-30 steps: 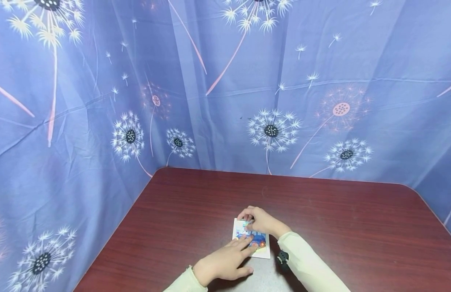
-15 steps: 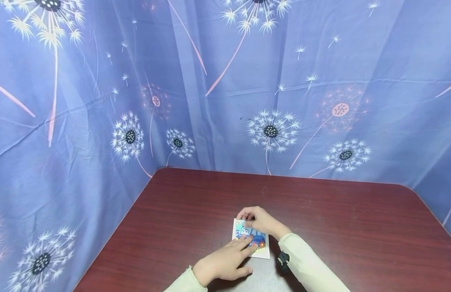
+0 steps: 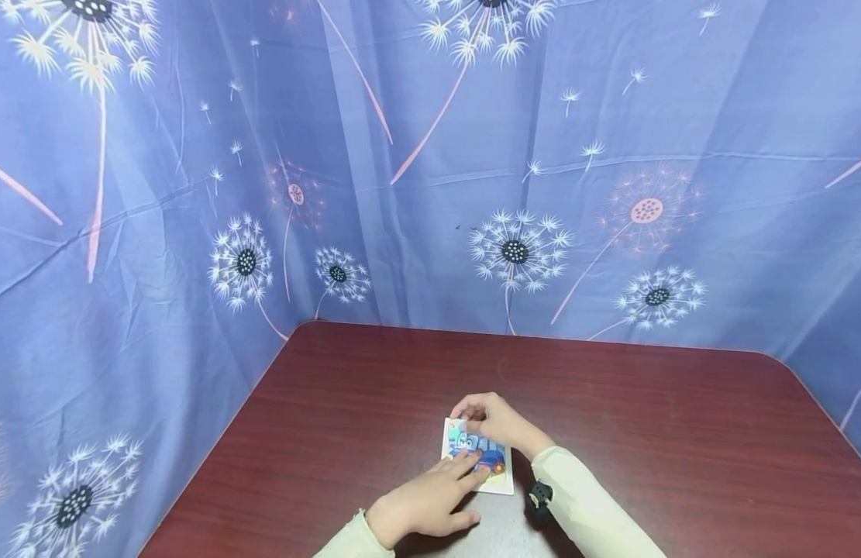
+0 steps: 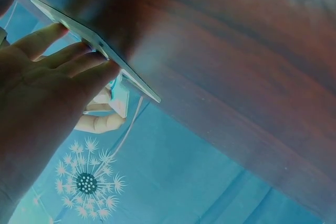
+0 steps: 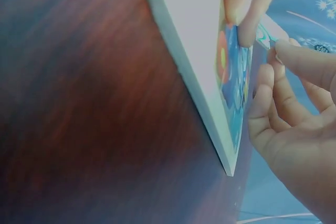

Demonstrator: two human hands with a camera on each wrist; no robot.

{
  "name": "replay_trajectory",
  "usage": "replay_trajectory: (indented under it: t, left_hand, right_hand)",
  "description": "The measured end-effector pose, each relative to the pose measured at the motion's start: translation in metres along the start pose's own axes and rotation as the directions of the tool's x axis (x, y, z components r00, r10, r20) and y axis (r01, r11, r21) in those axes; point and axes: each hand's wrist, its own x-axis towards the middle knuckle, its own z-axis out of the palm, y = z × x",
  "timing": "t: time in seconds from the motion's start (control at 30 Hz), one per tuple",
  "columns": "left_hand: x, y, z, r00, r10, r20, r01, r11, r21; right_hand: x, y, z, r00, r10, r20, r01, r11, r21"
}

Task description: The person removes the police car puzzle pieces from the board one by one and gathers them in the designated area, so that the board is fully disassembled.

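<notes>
A small white-bordered picture puzzle (image 3: 498, 487) with a blue cartoon vehicle lies flat on the table. My left hand (image 3: 430, 496) rests on it with outstretched fingers, covering its lower left part. At the top left corner, my right hand (image 3: 500, 425) pinches a thin puzzle piece (image 3: 456, 430) between thumb and fingers. In the left wrist view that piece (image 4: 119, 99) stands tilted up from the board (image 4: 137, 81). The right wrist view shows the piece (image 5: 266, 34) at the thumb tip, partly hidden by fingers.
The dark red wooden table (image 3: 646, 434) extends around the puzzle on all sides. Blue curtain (image 3: 430, 194) with dandelion prints hangs along its back and left edges. A black wrist strap (image 3: 540, 496) sits at the right sleeve.
The right fingers have shifted slightly at the top left corner, and more of the vehicle's eyes shows than a second ago. The left hand has stayed in place on the puzzle.
</notes>
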Motion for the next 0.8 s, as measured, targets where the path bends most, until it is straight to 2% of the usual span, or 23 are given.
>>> replay_trajectory:
  t: [0.5,0.8]
  left_hand:
    - [0.000,0.001,-0.001,1.000,-0.013,0.004,0.013,1.000,0.003]
    - [0.000,0.000,0.000,1.000,-0.005,-0.019,0.005,1.000,0.022]
  right_hand:
    - [-0.006,0.005,-0.019,0.999,-0.015,-0.039,0.021,0.989,0.145]
    - [-0.018,0.009,-0.038,0.997,0.041,-0.070,-0.029,0.986,0.164]
